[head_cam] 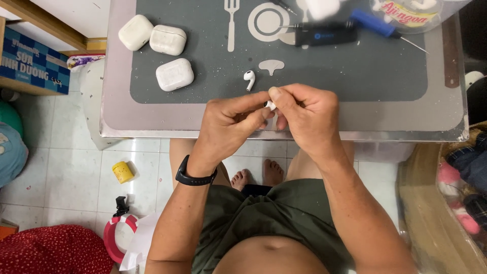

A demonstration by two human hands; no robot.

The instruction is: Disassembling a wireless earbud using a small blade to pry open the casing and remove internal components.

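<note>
At the centre of the frame, the person's left hand and right hand meet over the near edge of the table, fingertips pinched together on a small white earbud. Only a sliver of it shows between thumb and forefinger, so which part each hand grips cannot be told. A black wristband sits on the left wrist.

Just above the hands, a second white earbud lies loose on the grey mat. Three white charging cases cluster at the upper left of the mat. A blue-handled screwdriver and a black tool lie along the top edge, right of centre.

Judging by the grip, the piece in hand is tiny and smooth, so the work goes best with light, steady pressure from the pads of the fingers, one hand bracing while the other does the fine movement. Holding it over the mat rather than past the table edge would seem wise, since a dropped part would fall to the tiled floor below.
</note>
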